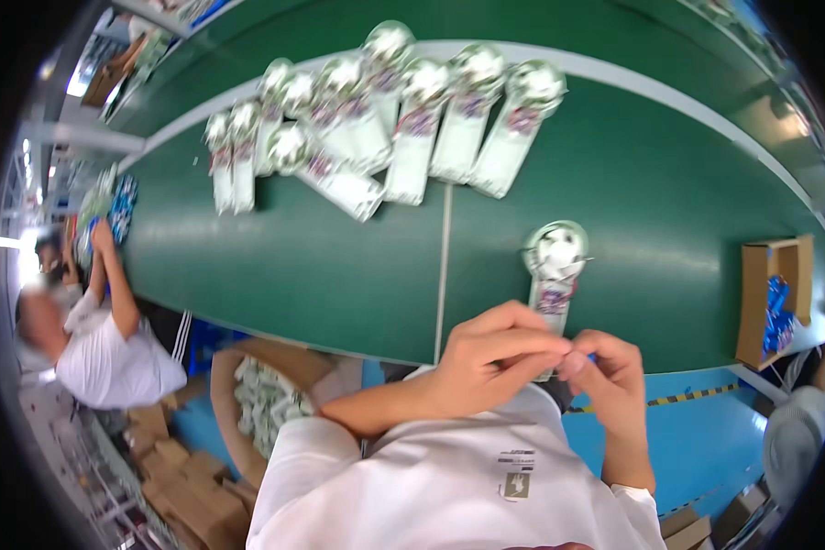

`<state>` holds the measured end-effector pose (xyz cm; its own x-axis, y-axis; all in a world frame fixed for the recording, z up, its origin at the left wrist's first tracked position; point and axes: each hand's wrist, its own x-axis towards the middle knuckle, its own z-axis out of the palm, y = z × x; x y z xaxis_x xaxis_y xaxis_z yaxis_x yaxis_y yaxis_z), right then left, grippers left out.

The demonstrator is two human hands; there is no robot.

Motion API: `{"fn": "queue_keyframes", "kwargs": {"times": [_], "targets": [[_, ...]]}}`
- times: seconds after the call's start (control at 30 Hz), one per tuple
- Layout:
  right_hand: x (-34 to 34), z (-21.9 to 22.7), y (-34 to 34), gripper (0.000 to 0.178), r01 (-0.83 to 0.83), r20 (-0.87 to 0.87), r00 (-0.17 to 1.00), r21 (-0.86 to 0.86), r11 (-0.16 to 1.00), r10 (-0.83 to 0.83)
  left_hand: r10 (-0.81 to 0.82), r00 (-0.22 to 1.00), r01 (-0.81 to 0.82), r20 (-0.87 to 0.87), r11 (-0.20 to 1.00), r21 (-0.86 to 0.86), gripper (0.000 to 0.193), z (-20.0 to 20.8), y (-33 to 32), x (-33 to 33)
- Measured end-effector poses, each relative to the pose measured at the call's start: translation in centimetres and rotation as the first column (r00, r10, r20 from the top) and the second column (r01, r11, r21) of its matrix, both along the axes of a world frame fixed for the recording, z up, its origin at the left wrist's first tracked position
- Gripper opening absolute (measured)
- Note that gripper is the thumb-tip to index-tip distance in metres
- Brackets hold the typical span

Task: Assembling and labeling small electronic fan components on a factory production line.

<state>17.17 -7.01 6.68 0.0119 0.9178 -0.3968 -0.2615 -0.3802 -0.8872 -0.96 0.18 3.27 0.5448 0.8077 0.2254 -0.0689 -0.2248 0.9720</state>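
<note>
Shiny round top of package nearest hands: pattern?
White round top with black patches; best in head view.

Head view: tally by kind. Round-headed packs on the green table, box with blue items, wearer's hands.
Round-headed packs: 11 visible (10 grouped, 1 apart); overlaps may hide more
Box with blue items: 1
Wearer's left hand and right hand: 2
Total: 14 visible

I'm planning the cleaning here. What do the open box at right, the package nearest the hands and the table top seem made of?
Box: likely cardboard, by its matt brown walls. Package: probably glossy, clear plastic over the round end, given pale highlights; the lower part could be film or card. Table top: smooth green with faint sheen, perhaps rubber or laminate.
</note>
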Motion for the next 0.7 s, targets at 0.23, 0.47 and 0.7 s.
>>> {"fn": "queue_keyframes", "kwargs": {"times": [0.23,0.47,0.7], "targets": [[-0.4,-0.4,1.4,0.004,-0.013,0.359,0.933,0.105,0.994,-0.026,0.069,0.997,-0.062,0.046,0.989,-0.137,0.027,-1.1,-0.1,-0.2],[-0.4,-1.5,1.3,0.012,-0.026,0.468,0.883,0.114,0.993,-0.031,0.147,0.989,-0.146,0.009,0.982,0.123,0.02,-2.2,0.0,0.4],[0.0,-2.5,1.4,0.01,0.027,0.287,0.957,0.065,0.998,-0.045,0.195,0.976,-0.139,-0.097,0.9,0.413,0.022,-2.7,0.0,0.3]]}}
